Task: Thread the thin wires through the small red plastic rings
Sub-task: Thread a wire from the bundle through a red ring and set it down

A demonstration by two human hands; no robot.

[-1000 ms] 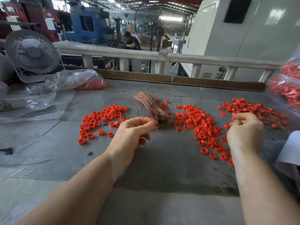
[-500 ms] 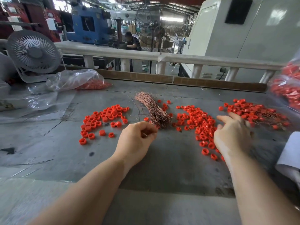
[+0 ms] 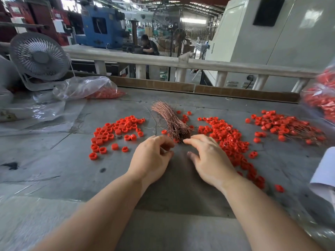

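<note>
1. The left hand [image 3: 153,156] is hovering low over the grey worktop [image 3: 54,160], its fingers curled in towards the thumb; whether anything is pinched between them is impossible to tell.
2. The right hand [image 3: 208,157] is lying palm-down just beside it, fingers loosely spread and holding nothing, the forefinger reaching to the near end of the bundle of thin copper-coloured wires [image 3: 172,120].
3. That bundle is lying on the worktop just beyond both hands, fanning out at its far end.
4. A loose patch of small red plastic rings [image 3: 116,131] is lying to the left of the bundle, and a denser strip of red rings [image 3: 230,138] is running down its right side, past the right hand.
5. Further right, a heap of red rings with wires through them [image 3: 286,125] is resting well apart from the hands.
6. A clear plastic bag holding red pieces [image 3: 87,87] and a grey table fan [image 3: 39,57] are sitting at the far left.
</note>
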